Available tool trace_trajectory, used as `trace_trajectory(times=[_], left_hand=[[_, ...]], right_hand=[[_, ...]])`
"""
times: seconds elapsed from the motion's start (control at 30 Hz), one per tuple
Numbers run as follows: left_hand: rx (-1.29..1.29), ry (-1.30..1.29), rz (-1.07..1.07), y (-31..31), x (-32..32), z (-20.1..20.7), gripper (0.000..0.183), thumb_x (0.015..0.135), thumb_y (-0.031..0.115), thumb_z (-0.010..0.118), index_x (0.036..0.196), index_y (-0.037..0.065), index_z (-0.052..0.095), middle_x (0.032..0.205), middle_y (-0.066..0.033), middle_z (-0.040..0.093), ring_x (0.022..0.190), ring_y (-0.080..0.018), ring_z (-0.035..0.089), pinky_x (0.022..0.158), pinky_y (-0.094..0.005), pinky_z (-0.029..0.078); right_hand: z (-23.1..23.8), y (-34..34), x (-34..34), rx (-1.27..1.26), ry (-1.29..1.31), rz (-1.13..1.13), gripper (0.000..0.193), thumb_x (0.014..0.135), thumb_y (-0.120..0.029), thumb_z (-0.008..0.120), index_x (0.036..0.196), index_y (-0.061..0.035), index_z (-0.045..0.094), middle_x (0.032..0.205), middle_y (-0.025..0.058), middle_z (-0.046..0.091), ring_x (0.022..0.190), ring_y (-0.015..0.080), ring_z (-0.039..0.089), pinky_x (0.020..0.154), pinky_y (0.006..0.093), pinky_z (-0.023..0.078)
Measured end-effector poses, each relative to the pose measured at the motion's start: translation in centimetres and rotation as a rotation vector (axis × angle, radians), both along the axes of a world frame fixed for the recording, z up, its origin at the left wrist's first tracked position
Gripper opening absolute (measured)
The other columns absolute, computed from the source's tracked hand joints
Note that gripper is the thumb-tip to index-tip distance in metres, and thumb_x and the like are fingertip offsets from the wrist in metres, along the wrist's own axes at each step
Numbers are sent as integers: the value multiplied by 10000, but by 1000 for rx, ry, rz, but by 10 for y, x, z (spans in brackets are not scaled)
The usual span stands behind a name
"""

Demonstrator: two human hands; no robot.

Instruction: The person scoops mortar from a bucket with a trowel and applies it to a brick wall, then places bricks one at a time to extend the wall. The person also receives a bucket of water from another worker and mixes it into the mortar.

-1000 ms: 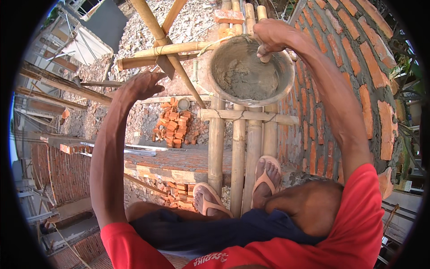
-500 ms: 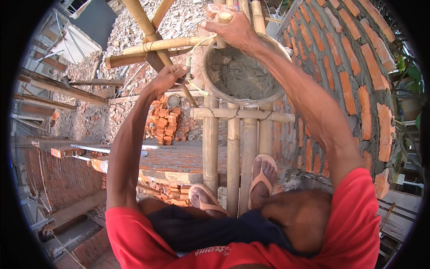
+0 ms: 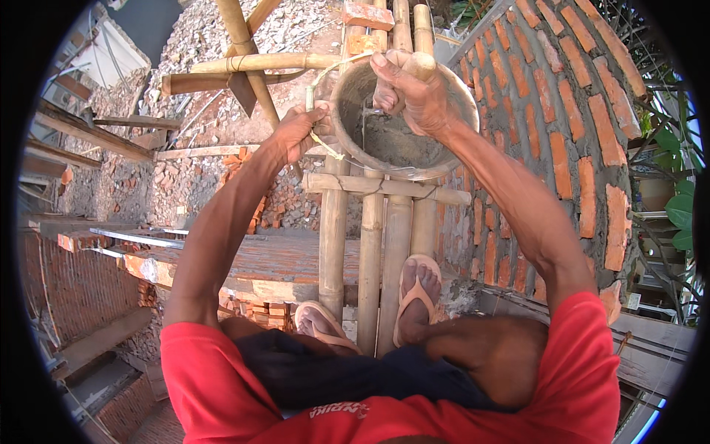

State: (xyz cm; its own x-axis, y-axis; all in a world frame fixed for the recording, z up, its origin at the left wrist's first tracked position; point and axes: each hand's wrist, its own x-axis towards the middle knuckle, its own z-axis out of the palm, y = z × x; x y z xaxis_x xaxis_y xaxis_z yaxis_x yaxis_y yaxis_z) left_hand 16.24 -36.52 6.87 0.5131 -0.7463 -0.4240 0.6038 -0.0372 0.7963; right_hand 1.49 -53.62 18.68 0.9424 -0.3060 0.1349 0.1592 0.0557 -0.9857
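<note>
A round bucket (image 3: pixel 345 140) of wet grey mortar (image 3: pixel 403 144) stands on the bamboo poles ahead of me. My left hand (image 3: pixel 299 132) is closed at the bucket's left side, on its looped bail handle (image 3: pixel 309 98), which has a pale grip and yellowish cord. Over the mortar, my right hand (image 3: pixel 418 92) is wrapped round the thick wooden handle (image 3: pixel 421 65) of what looks like a trowel. The fingers and the bucket hide most of its blade.
Under my sandaled feet run bamboo poles (image 3: pixel 372 251), lashed to a crosspiece (image 3: pixel 388 189). A fresh brick wall (image 3: pixel 543 133) rises close on the right. Loose bricks (image 3: pixel 368 15) lie beyond the bucket. Crossed bamboo (image 3: pixel 240 44) stands at the left, above rubble (image 3: pixel 192 96) far below.
My right hand has come down from the bucket's far rim to over the mortar, bringing the wooden handle along. My left hand stays at the bail. The view has shifted slightly.
</note>
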Motion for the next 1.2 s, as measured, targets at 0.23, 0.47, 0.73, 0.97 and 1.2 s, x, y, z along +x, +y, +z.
trace_trajectory(times=[0.23,0.47,0.73,0.97,1.2], left_hand=[[-22,58,-22,3,-2,0,242,986,254,700,1098,63,601,879,-41,651,696,-168,671,656,-374,644],[-33,30,-12,-1,1,-13,238,1004,260,662,1133,75,588,797,-17,614,624,-143,634,556,-344,635],[-58,114,31,-6,4,-22,194,999,279,667,1028,109,580,735,4,570,568,-136,608,498,-374,618],[-123,82,69,-5,-3,-16,142,992,227,672,1072,110,662,847,-5,694,672,-140,683,620,-315,614],[-192,80,7,-12,2,-18,277,995,273,667,1196,82,656,1024,-41,717,855,-165,697,741,-336,614]], right_hand=[[46,-38,25,-621,-11,-358,233,956,-263,651,942,-37,703,720,80,691,676,209,716,580,336,541],[-16,15,23,-504,-91,-412,305,966,-257,698,746,-57,628,661,0,581,625,127,576,576,325,475],[30,-5,10,-50,-156,-349,306,974,-288,717,816,-54,603,598,-15,544,469,78,500,418,272,424],[14,-14,0,-42,66,-545,301,975,-292,717,846,-40,613,607,-3,551,475,87,512,429,280,435],[24,-31,-10,-385,179,-495,351,907,-332,789,901,-2,669,711,54,659,594,145,627,558,331,520]])
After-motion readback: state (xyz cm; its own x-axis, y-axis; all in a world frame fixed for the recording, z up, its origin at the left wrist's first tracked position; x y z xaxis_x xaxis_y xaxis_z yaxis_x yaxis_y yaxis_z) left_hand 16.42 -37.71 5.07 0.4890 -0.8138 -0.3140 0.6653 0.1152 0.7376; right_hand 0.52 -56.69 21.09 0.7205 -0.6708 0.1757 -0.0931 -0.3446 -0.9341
